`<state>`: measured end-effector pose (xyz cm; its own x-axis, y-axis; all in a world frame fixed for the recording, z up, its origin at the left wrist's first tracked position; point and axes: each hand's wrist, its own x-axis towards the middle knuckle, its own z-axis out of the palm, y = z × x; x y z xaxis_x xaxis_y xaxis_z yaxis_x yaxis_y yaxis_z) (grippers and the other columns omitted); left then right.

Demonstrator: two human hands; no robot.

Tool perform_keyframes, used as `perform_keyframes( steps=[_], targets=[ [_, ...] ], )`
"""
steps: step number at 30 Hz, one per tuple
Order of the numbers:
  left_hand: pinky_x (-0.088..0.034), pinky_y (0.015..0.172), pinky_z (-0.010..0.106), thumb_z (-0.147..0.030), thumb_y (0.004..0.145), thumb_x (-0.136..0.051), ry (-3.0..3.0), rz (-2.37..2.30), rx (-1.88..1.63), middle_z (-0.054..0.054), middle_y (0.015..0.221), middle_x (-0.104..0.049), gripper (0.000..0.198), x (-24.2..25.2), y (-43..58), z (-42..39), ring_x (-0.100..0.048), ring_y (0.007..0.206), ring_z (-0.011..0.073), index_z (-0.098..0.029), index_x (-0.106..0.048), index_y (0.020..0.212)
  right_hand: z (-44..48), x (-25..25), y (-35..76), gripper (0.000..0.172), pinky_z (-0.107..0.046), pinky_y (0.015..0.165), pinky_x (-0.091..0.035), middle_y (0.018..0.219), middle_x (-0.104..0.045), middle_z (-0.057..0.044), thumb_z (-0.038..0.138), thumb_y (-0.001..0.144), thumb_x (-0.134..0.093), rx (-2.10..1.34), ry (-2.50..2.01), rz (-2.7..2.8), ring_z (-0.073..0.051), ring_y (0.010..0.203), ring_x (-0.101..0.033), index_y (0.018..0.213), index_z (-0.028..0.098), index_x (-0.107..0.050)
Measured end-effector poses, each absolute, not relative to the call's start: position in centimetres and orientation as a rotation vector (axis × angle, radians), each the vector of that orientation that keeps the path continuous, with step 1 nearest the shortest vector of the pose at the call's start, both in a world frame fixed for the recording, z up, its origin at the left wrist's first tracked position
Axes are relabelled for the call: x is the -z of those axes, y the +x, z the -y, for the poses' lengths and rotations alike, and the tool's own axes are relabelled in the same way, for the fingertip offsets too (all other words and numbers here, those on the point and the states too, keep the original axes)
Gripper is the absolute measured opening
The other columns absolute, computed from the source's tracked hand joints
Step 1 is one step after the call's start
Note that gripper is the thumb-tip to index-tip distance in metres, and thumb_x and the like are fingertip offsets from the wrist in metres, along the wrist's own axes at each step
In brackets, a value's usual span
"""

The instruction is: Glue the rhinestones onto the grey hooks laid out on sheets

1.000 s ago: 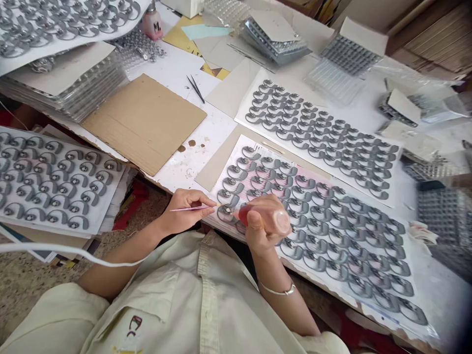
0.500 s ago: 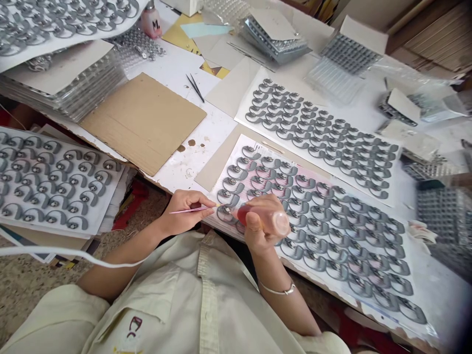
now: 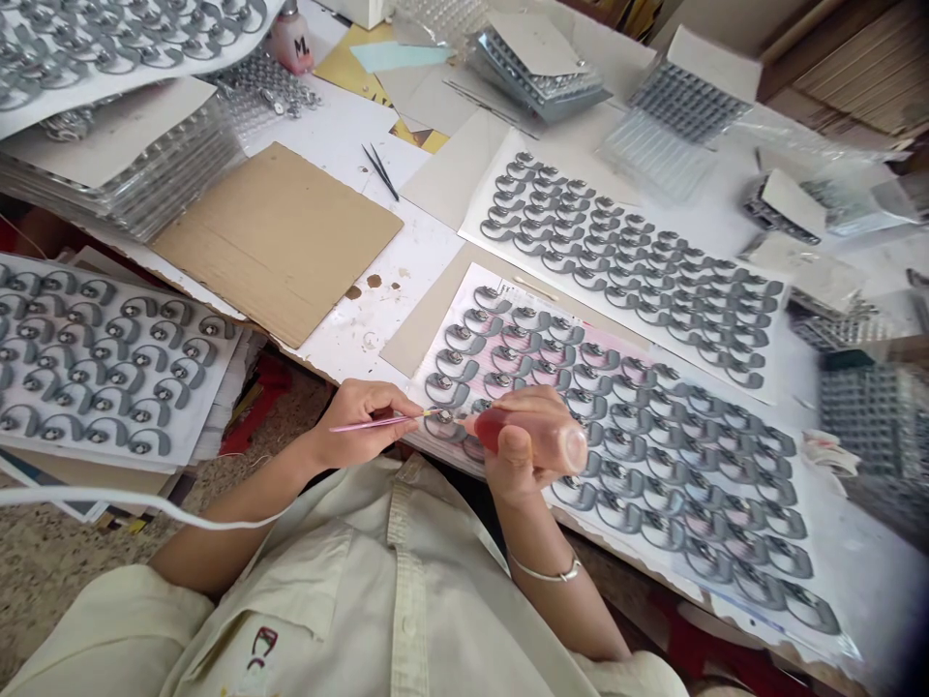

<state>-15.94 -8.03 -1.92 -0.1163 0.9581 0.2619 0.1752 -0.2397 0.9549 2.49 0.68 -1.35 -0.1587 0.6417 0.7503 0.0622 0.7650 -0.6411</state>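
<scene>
My left hand (image 3: 367, 418) is closed in a pinch round a thin pink stick-like tool (image 3: 363, 426). The tool's tip reaches the hook-shaped grey metal part (image 3: 444, 416) at the near left corner of the closer sheet (image 3: 475, 281). My right hand (image 3: 519, 455) grips a soft squeeze bottle (image 3: 533, 436) with reddish liquid inside, tipped on its side. Its narrow nozzle points left at the same part, close to the tool's tip; whether it touches is too small to tell. Rows of similar curved parts lie on this sheet, some over pink stains.
Behind lies a second sheet of curved parts (image 3: 631, 252). To the left are a brown cardboard piece (image 3: 280, 242), black tweezers (image 3: 381, 172), stacked clear trays (image 3: 123, 184) and a pink bottle (image 3: 292, 44). A white cable (image 3: 145, 501) crosses before my left arm.
The squeeze bottle in my right hand has swung flatter, its base shifting slightly right. My left hand stays at the same part with the pink tool, turned slightly.
</scene>
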Motion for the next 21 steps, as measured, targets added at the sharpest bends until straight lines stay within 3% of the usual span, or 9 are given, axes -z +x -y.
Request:
perform_keyframes(
  steps=[7, 11, 15, 17, 21],
  targets=[
    [-0.055, 0.059, 0.021, -0.013, 0.079, -0.071, 1.554, -1.335, -1.536, 0.008, 0.079, -0.075, 0.004, 1.1, -16.6, 9.1, -0.071, 0.067, 0.0159, -0.014, -0.07, 0.083, -1.1, 0.8, 1.4, 0.029, -0.031, 0.052, -0.039, 0.066, -0.054, 0.001, 0.05, 0.089, -0.057, -0.534, -0.6, 1.325, -0.017, 0.06, -0.052, 0.083, 0.023, -0.064],
    [-0.055, 0.066, 0.022, -0.018, 0.086, -0.066, 1.572, -1.439, -1.488, 0.007, 0.082, -0.074, 0.004, 0.3, -16.6, 9.6, -0.07, 0.073, 0.0152, -0.014, -0.068, 0.086, -1.5, 0.4, 1.1, 0.037, -0.034, 0.055, -0.043, 0.069, -0.054, -0.001, 0.059, 0.085, -0.058, -0.51, -0.665, 1.173, -0.019, 0.064, -0.054, 0.084, 0.023, -0.064],
    [-0.055, 0.068, 0.025, -0.034, 0.1, -0.043, 1.428, -1.419, -1.499, 0.009, 0.08, -0.07, 0.035, -0.7, -16.2, 9.7, -0.068, 0.077, 0.0168, -0.015, -0.059, 0.077, -1.4, 0.0, 1.2, 0.047, -0.038, 0.056, -0.048, 0.082, -0.056, -0.004, 0.067, 0.079, -0.061, -0.635, -0.727, 1.12, -0.019, 0.068, -0.055, 0.09, 0.021, -0.065],
    [-0.054, 0.067, 0.025, -0.036, 0.102, -0.037, 1.433, -1.456, -1.425, 0.008, 0.077, -0.068, 0.04, -1.0, -15.9, 9.5, -0.066, 0.074, 0.0161, -0.015, -0.057, 0.074, -1.4, -0.3, 1.2, 0.044, -0.039, 0.059, -0.052, 0.09, -0.056, -0.005, 0.063, 0.079, -0.064, -0.678, -0.746, 1.121, -0.019, 0.071, -0.056, 0.093, 0.021, -0.064],
    [-0.05, 0.061, 0.022, -0.027, 0.101, -0.041, 1.704, -1.566, -1.159, 0.003, 0.071, -0.067, 0.031, -0.4, -14.8, 9.5, -0.061, 0.062, 0.0114, -0.014, -0.065, 0.087, -1.5, -0.8, 1.5, 0.035, -0.037, 0.059, -0.058, 0.098, -0.054, -0.004, 0.055, 0.082, -0.065, -0.795, -0.788, 1.111, -0.017, 0.075, -0.06, 0.094, 0.023, -0.06]
  ],
)
